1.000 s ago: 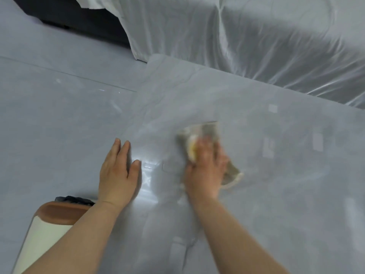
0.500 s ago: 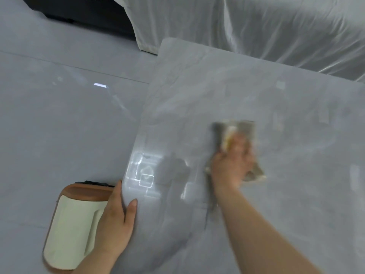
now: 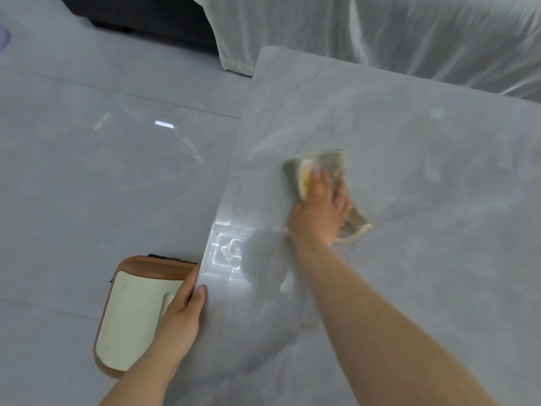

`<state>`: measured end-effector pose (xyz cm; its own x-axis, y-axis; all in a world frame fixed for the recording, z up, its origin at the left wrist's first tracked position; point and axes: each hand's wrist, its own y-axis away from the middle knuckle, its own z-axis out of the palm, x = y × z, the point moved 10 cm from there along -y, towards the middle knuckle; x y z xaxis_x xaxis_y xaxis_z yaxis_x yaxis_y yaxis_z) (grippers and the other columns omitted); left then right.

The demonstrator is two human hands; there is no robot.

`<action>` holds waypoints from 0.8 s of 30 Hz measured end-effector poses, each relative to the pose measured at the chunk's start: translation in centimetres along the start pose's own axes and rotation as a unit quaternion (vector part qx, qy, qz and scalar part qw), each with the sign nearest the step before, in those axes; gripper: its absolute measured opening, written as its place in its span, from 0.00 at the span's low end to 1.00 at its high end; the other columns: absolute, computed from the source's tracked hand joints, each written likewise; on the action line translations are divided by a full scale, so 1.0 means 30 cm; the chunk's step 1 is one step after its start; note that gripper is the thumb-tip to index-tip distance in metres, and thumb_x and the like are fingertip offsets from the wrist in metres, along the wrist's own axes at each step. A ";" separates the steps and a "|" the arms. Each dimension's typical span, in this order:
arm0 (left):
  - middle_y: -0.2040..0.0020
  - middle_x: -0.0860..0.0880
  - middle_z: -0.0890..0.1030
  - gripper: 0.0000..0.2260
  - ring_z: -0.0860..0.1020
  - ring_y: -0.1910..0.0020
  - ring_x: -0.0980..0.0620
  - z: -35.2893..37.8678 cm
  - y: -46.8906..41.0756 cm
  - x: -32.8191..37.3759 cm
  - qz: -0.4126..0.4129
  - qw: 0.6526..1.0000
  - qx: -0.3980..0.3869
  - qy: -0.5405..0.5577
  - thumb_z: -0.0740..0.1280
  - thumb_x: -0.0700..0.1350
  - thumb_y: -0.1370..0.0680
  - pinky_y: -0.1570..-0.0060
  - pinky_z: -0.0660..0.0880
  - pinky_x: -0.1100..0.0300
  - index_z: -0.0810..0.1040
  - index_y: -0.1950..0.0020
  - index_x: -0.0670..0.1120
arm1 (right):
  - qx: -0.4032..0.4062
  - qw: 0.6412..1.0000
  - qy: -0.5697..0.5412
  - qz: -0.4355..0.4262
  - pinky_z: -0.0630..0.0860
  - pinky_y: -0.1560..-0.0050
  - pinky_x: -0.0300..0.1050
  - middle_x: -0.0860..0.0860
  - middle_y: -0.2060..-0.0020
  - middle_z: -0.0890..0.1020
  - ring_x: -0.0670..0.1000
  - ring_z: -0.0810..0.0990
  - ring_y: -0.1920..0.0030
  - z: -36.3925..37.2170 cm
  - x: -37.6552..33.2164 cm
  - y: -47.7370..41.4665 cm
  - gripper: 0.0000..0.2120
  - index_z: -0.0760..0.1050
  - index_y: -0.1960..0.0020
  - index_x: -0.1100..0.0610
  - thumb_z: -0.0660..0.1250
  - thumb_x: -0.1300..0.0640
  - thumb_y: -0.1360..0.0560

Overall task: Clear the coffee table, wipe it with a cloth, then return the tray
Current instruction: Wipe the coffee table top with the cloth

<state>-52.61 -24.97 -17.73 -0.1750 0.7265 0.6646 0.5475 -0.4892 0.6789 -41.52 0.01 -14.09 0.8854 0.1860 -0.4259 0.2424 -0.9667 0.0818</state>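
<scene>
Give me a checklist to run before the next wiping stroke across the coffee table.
1. Cloth lies under the right hand, pressed on the tabletop: ok.
2. Left hand braces the coffee table at its left edge: ok.
3. Visible tabletop free of objects ahead of the cloth: ok.
4. Tray sits on the floor beside the table, out of the stroke: ok.
5. Surface already clean or dry: cannot tell; glare and blur hide it.

Even, cool, fairly bright light. Overhead lamp glare on the glossy grey marble-look coffee table top (image 3: 409, 259) near its left edge; small bright glint on the shiny grey tiled floor (image 3: 73, 177). Motion blur smears the crumpled grey-and-yellow cloth (image 3: 322, 165). Straight edges bow towards frame borders.
</scene>
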 end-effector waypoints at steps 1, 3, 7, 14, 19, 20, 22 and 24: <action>0.38 0.55 0.71 0.17 0.67 0.38 0.54 -0.010 0.001 -0.011 -0.014 1.000 0.002 0.021 0.54 0.44 0.21 0.36 0.60 0.58 0.65 0.33 0.59 | -0.038 0.998 -0.012 -0.040 0.38 0.31 0.48 0.52 0.26 0.60 0.57 0.50 0.26 0.054 -0.079 0.068 0.29 0.58 0.28 0.52 0.58 0.64 0.28; 0.37 0.53 0.71 0.17 0.66 0.38 0.55 -0.022 0.006 -0.014 -0.024 0.999 0.008 0.036 0.55 0.43 0.21 0.36 0.58 0.61 0.67 0.33 0.55 | -0.092 0.970 -0.011 -0.225 0.51 0.28 0.58 0.54 0.32 0.70 0.61 0.61 0.29 0.124 -0.269 0.255 0.30 0.66 0.32 0.54 0.63 0.65 0.33; 0.33 0.53 0.69 0.18 0.65 0.34 0.52 -0.017 0.018 -0.021 -0.023 0.999 -0.019 0.020 0.55 0.43 0.21 0.35 0.58 0.60 0.65 0.32 0.55 | -0.100 0.916 0.039 -0.387 0.76 0.49 0.61 0.52 0.45 0.83 0.59 0.80 0.44 0.059 -0.299 0.331 0.31 0.79 0.45 0.53 0.77 0.60 0.49; 0.31 0.53 0.65 0.28 0.63 0.32 0.53 0.020 0.084 -0.063 0.052 0.989 -0.114 -0.077 0.62 0.39 0.25 0.31 0.59 0.55 0.55 0.29 0.54 | 0.015 0.999 0.000 0.028 0.46 0.29 0.49 0.52 0.27 0.62 0.57 0.52 0.26 -0.121 0.183 0.072 0.27 0.61 0.29 0.54 0.61 0.62 0.27; 0.25 0.45 0.52 0.36 0.54 0.26 0.47 -0.018 0.165 -0.184 0.072 0.962 -0.022 -0.262 0.65 0.45 0.26 0.29 0.51 0.55 0.45 0.28 0.44 | -0.039 0.989 0.033 -0.137 0.63 0.31 0.54 0.52 0.37 0.76 0.60 0.69 0.33 0.059 -0.180 0.414 0.31 0.72 0.36 0.52 0.71 0.62 0.38; 0.25 0.45 0.50 0.35 0.53 0.26 0.47 -0.017 0.186 -0.208 0.067 0.954 -0.004 -0.291 0.64 0.47 0.25 0.29 0.50 0.55 0.43 0.28 0.43 | -0.068 0.973 0.042 -0.217 0.66 0.35 0.59 0.50 0.40 0.79 0.60 0.73 0.36 0.094 -0.265 0.494 0.29 0.75 0.39 0.51 0.72 0.61 0.41; 0.24 0.47 0.44 0.34 0.48 0.26 0.50 -0.019 0.221 -0.250 0.046 0.935 0.030 -0.351 0.56 0.52 0.23 0.29 0.45 0.55 0.37 0.29 0.43 | -0.139 0.930 0.028 -0.339 0.61 0.35 0.62 0.47 0.39 0.78 0.58 0.72 0.35 0.136 -0.337 0.613 0.26 0.75 0.40 0.49 0.70 0.57 0.39; 0.24 0.49 0.42 0.32 0.45 0.26 0.53 -0.017 0.232 -0.271 0.032 0.926 0.042 -0.375 0.51 0.53 0.22 0.29 0.40 0.55 0.33 0.29 0.45 | -0.149 0.906 0.072 -0.390 0.70 0.38 0.53 0.43 0.41 0.79 0.52 0.76 0.37 0.096 -0.308 0.617 0.27 0.76 0.42 0.45 0.72 0.51 0.42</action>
<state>-47.79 -34.52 -18.25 0.4589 0.8439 0.2779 0.6047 -0.5258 0.5982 -46.37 -20.11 -11.23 0.4362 0.8340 -0.3379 0.8938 -0.4451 0.0552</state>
